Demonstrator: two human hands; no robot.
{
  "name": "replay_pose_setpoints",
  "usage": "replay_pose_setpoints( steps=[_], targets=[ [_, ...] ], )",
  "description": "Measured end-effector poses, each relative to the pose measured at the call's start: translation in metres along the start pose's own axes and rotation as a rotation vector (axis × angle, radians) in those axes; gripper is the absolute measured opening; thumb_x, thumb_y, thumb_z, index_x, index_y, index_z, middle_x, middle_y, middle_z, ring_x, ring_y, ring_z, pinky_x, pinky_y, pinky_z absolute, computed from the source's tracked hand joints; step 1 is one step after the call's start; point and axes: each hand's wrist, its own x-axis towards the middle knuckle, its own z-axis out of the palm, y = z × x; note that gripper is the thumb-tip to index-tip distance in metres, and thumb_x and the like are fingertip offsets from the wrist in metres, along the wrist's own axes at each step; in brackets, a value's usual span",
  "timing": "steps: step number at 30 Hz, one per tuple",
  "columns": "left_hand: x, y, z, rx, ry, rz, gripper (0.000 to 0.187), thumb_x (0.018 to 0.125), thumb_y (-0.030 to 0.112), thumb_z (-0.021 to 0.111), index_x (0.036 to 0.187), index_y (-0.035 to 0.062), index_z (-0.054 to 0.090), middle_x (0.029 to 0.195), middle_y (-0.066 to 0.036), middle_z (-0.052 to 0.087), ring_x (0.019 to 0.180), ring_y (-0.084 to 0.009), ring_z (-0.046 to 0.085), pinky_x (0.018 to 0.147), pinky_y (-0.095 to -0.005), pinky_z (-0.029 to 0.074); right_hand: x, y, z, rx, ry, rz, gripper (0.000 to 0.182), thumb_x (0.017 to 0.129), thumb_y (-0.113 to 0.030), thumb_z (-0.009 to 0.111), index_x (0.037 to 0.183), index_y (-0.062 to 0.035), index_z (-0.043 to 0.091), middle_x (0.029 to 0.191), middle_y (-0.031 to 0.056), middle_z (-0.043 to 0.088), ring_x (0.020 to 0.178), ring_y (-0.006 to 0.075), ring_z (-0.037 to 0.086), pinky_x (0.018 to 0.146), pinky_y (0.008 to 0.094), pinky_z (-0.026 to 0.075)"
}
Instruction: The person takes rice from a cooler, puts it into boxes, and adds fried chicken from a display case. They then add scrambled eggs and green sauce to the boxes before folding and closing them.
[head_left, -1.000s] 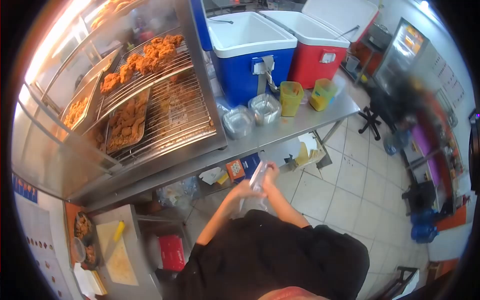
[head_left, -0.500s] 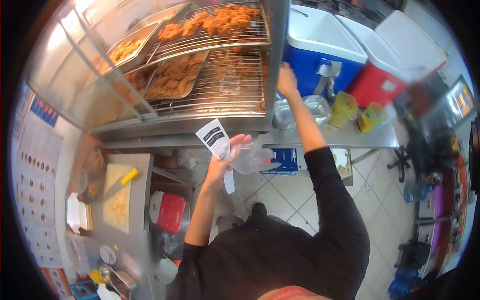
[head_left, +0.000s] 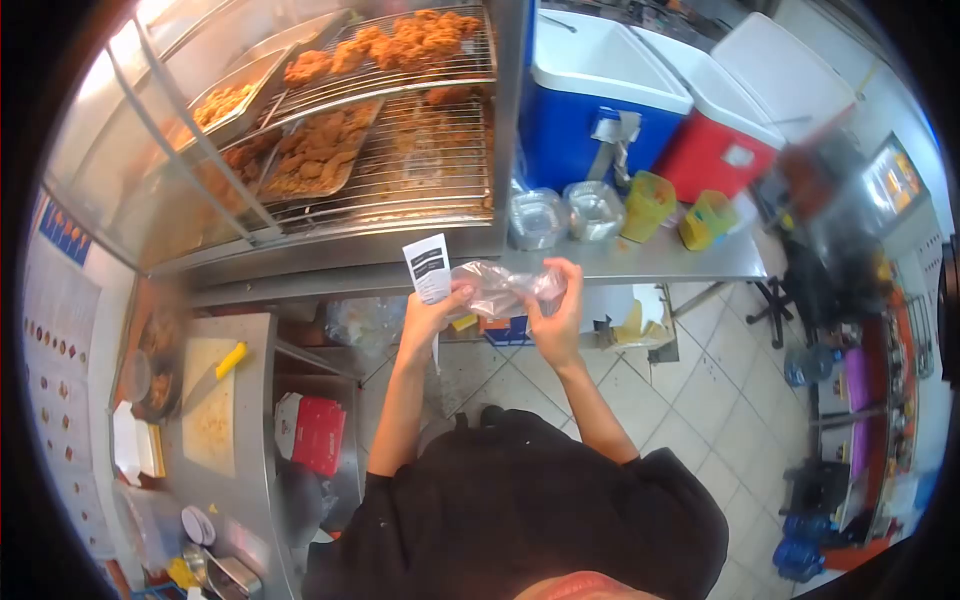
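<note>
Left hand (head_left: 428, 315): fingers closed on paper slip (head_left: 428, 268) and clear plastic (head_left: 490, 287). Right hand (head_left: 559, 325): fingers part-curled, gripping the plastic's 3 o'clock end. Plastic spans between hands; blue cooler (head_left: 565, 128) at its 1 o'clock.

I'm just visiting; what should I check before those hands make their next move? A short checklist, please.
1. Printed slip secured: ok, in the left hand.
2. Clear plastic held at both ends: ok, between the left hand and right hand.
3. Right hand free: not ok, its fingers are on the plastic.
4. Plastic opened out: cannot tell, it looks bunched.
5. Knife away from hands: ok, lying on the cutting board.
</note>
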Motion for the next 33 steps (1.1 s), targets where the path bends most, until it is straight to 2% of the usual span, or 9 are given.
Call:
replay_pose_setpoints(
  steps=[5, 7, 9, 10, 13, 20, 22, 29, 33],
  targets=[
    [0.006, -0.025, 0.018, -0.001, -0.166, -0.021, 0.031, 0.084, 0.015, 0.075, 0.111, 0.0009, 0.068, 0.097, -0.006, 0.070, 0.077, -0.0141, 0.066, 0.068, -0.0261, 0.052, -0.005, -0.014, -0.038, -0.762, 0.020, 0.033, 0.095, 0.069, -0.026, 0.087, 0.145, -0.0121, 0.033, 0.142, 0.0169, 0.036, 0.131, 0.0316, 0.035, 0.103, 0.0376, 0.034],
    [0.007, -0.030, 0.024, 0.076, -0.252, 0.030, 0.033, 0.084, 0.013, 0.073, 0.114, 0.0015, 0.067, 0.096, -0.006, 0.069, 0.076, -0.0141, 0.065, 0.067, -0.0254, 0.051, -0.006, -0.012, -0.048, -0.759, 0.006, -0.058, 0.088, 0.072, -0.026, 0.085, 0.144, -0.0127, 0.037, 0.130, 0.0161, 0.051, 0.122, 0.0271, 0.047, 0.097, 0.0349, 0.039],
    [0.008, -0.035, 0.027, -0.058, -0.354, 0.016, 0.039, 0.082, 0.007, 0.068, 0.121, 0.0024, 0.063, 0.096, -0.007, 0.069, 0.072, -0.0136, 0.064, 0.064, -0.0236, 0.049, -0.005, -0.006, -0.060, 0.009, -0.338, 0.357, 0.064, 0.075, -0.022, 0.082, 0.131, -0.0083, 0.054, 0.102, 0.0122, 0.067, 0.101, 0.0197, 0.060, 0.089, 0.0328, 0.045],
    [0.006, -0.028, 0.029, -0.116, -0.366, -0.025, 0.044, 0.079, 0.002, 0.063, 0.123, 0.0004, 0.061, 0.095, -0.007, 0.069, 0.067, -0.0135, 0.063, 0.061, -0.0239, 0.048, -0.005, 0.006, -0.056, -0.186, -0.236, 0.020, 0.033, 0.078, -0.014, 0.079, 0.106, -0.0035, 0.066, 0.074, 0.0046, 0.066, 0.080, 0.0119, 0.062, 0.078, 0.0292, 0.047],
    [0.003, -0.019, 0.032, -0.074, -0.216, 0.004, 0.043, 0.078, 0.002, 0.062, 0.121, -0.0018, 0.062, 0.091, -0.009, 0.070, 0.064, -0.0133, 0.062, 0.060, -0.0250, 0.049, -0.011, -0.004, -0.066, -0.133, -0.123, 0.354, 0.029, 0.071, -0.011, 0.081, 0.095, -0.0038, 0.067, 0.080, 0.0032, 0.067, 0.076, 0.0180, 0.061, 0.078, 0.0314, 0.046],
    [0.015, -0.030, 0.047, 0.051, -0.102, 0.170, 0.024, 0.079, 0.016, 0.081, 0.089, -0.0028, 0.071, 0.074, -0.005, 0.068, 0.059, -0.0119, 0.062, 0.049, -0.0259, 0.047, 0.010, -0.040, -0.079, -0.292, -0.249, 0.363, 0.033, 0.071, -0.017, 0.084, 0.094, -0.0056, 0.064, 0.073, 0.0040, 0.060, 0.076, 0.0247, 0.059, 0.081, 0.0345, 0.044],
    [0.010, -0.026, 0.052, 0.028, -0.008, 0.085, 0.022, 0.081, 0.017, 0.080, 0.086, -0.0007, 0.069, 0.076, -0.005, 0.068, 0.067, -0.0099, 0.063, 0.056, -0.0240, 0.049, 0.012, -0.045, -0.060, -0.980, 0.286, -0.258, 0.036, 0.070, -0.021, 0.086, 0.094, -0.0069, 0.063, 0.079, 0.0051, 0.059, 0.077, 0.0225, 0.058, 0.075, 0.0324, 0.045],
    [-0.009, -0.037, 0.063, -0.254, -0.188, -0.025, 0.024, 0.080, 0.019, 0.082, 0.087, 0.0038, 0.065, 0.081, -0.002, 0.066, 0.067, -0.0073, 0.058, 0.055, -0.0198, 0.043, -0.029, -0.017, -0.029, 0.179, -0.128, 0.355, 0.021, 0.078, -0.008, 0.079, 0.086, -0.0032, 0.060, 0.072, 0.0010, 0.058, 0.066, 0.0103, 0.060, 0.062, 0.0243, 0.048],
    [-0.018, -0.018, 0.049, 0.217, 0.243, 0.507, 0.020, 0.077, 0.005, 0.077, 0.093, -0.0010, 0.066, 0.079, -0.002, 0.066, 0.071, -0.0106, 0.064, 0.061, -0.0273, 0.053, -0.010, -0.029, -0.065, 0.213, 0.073, 0.416, 0.013, 0.078, 0.001, 0.074, 0.079, -0.0012, 0.061, 0.067, -0.0018, 0.055, 0.063, 0.0065, 0.057, 0.058, 0.0226, 0.046]
  ],
)
